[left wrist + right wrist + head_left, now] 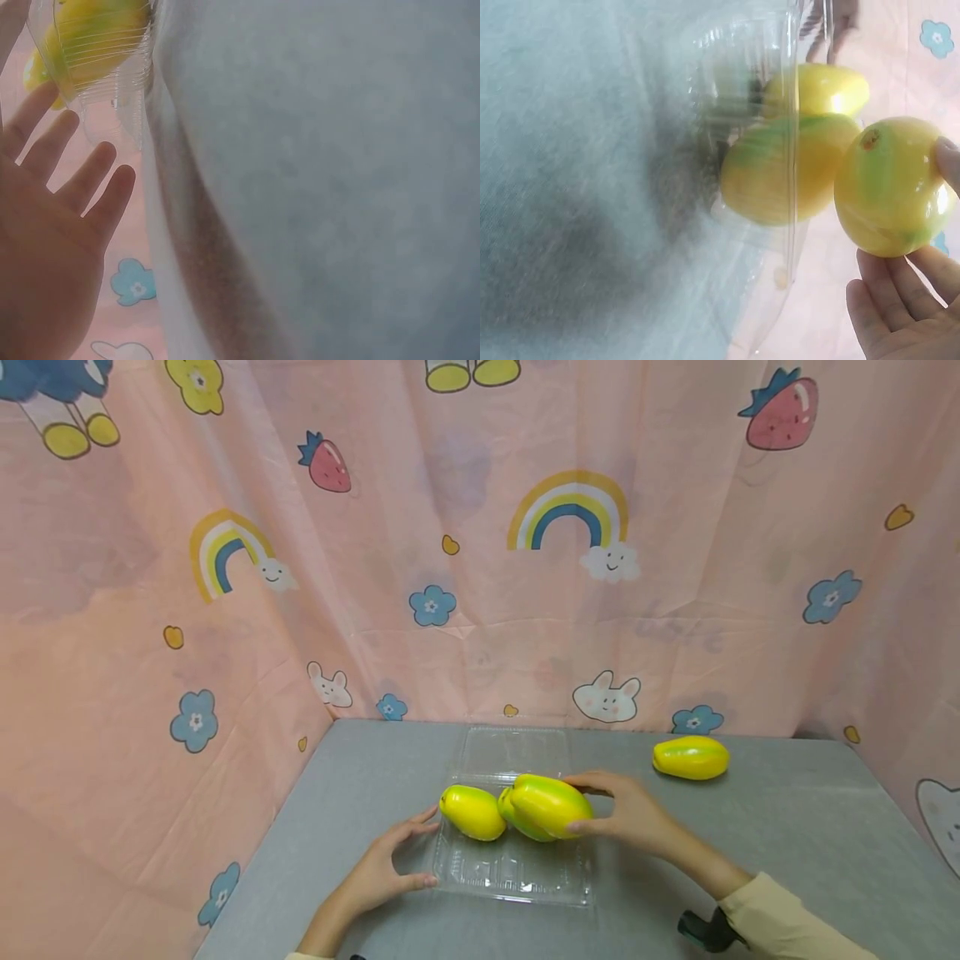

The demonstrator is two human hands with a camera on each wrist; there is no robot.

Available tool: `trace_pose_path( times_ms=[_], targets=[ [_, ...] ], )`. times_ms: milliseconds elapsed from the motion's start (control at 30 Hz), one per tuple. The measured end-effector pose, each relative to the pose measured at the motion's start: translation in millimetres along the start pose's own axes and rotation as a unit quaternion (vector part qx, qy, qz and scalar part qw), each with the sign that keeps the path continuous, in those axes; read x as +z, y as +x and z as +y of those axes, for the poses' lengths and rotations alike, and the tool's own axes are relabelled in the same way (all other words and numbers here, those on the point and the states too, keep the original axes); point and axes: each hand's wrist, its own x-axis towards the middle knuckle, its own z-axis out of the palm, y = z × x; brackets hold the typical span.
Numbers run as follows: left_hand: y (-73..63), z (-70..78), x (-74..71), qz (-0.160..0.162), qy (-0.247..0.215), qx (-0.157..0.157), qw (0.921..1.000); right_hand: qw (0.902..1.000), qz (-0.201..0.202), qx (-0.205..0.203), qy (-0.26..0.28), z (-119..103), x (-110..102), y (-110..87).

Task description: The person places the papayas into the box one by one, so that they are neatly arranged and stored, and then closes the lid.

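Note:
My right hand (633, 814) grips a yellow papaya (892, 187) with greenish streaks between thumb and fingers, over the right part of a clear plastic clamshell box (517, 881). Inside the box lie two more papayas: one on the left (474, 814), and another (769, 180) mostly hidden in the head view beneath the held fruit. My left hand (378, 872) is spread at the box's left side, fingers and thumb extended, holding nothing. Its fingertips are close to the box wall; whether they touch it I cannot tell.
The box's clear lid (516, 750) lies folded back toward the curtain. One more papaya (692, 758) rests at the back right of the grey table (780, 827). A patterned pink curtain (487, 652) borders the table at the back and sides.

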Motion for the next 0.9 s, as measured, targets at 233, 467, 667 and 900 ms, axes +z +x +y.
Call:
trace_pose_path(
  times_ms=[233,467,667,900],
  targets=[
    [-0.2,-2.4,0.7,0.002,0.0,0.005,1.0,0.9999,-0.009,-0.013,0.004,-10,7,3.5],
    [0.5,-2.1,0.8,-0.001,0.0,-0.008,1.0,0.9987,-0.02,-0.043,0.02,-15,16,7.7],
    [1.1,-2.1,0.6,-0.003,0.0,-0.011,0.9999,0.9971,-0.033,-0.054,0.043,-21,23,9.3],
    [0.5,-3.9,1.4,0.004,0.001,0.003,1.0,0.9966,-0.05,-0.04,0.053,-25,34,9.4]
  ],
)
